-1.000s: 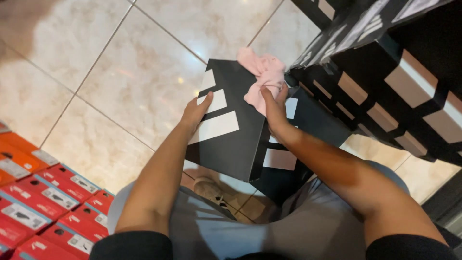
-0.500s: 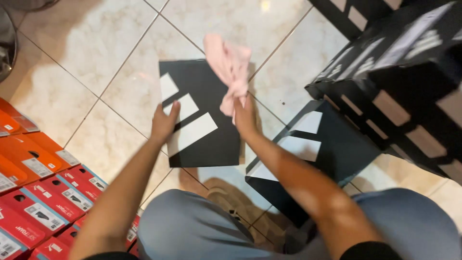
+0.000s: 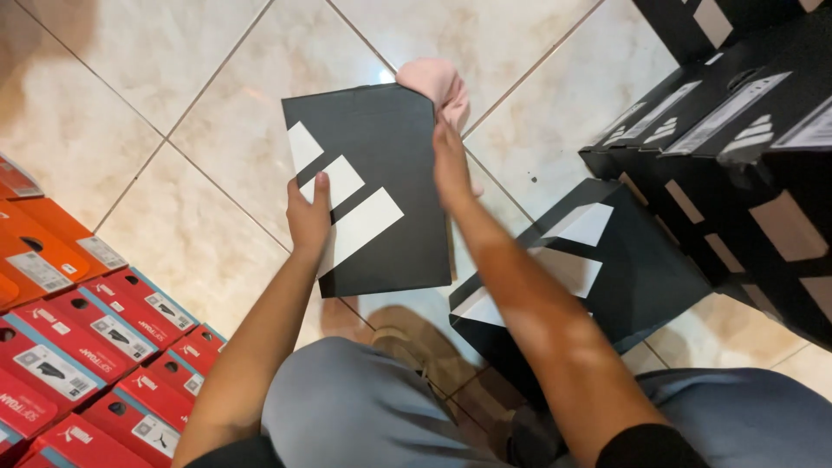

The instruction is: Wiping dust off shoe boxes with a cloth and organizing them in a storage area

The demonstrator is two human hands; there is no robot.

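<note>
Fingers of my left hand clamp the black shoebox at its left edge; my right hand clamps the pink cloth at the box's far right corner.

warm indoor light, glare on glossy floor tiles, mild blur.

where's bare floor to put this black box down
Bare beige floor tiles lie up and left of the black shoe box with white stripes, between it and the red and orange shoe boxes. More bare tile sits beyond the pink cloth. The right is crowded with stacked black boxes.
</note>
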